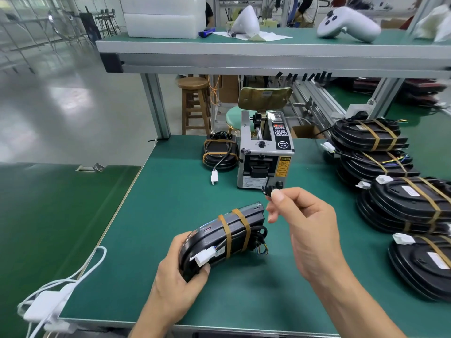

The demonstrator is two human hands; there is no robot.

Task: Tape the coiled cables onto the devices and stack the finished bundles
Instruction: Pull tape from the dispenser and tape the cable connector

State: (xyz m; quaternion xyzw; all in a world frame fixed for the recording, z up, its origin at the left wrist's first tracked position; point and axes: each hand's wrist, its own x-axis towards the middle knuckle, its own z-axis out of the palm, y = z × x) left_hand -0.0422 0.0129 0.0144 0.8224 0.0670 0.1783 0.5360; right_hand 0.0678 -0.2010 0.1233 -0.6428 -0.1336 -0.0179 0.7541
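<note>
Brown tape is seen wrapped in two bands (235, 231) round the black device (219, 237) held above the green tabletop (170, 191), with its coiled cable (260, 240) bound against the side. This bundle is judged taped and ready for stacking. The device is gripped at its near, rounded end by the left hand (179, 272), fingers curled round it beside the white connector (205, 258). Its long axis is tilted, running from near left up to far right, with the squared end directed toward the tape dispenser (264, 154). The cable's loose coloured wire ends are seen at the far right end.

The right hand (305, 228) is raised just before the dispenser outlet, thumb and forefinger pinched together; whether a strip of tape is held cannot be told.

Finished bundles are stacked in several piles (390, 179) along the right of the tabletop. One further taped device (219, 152) lies apart, left of the dispenser, not yet stacked. No untaped devices are visible; how many are left cannot be told.
</note>
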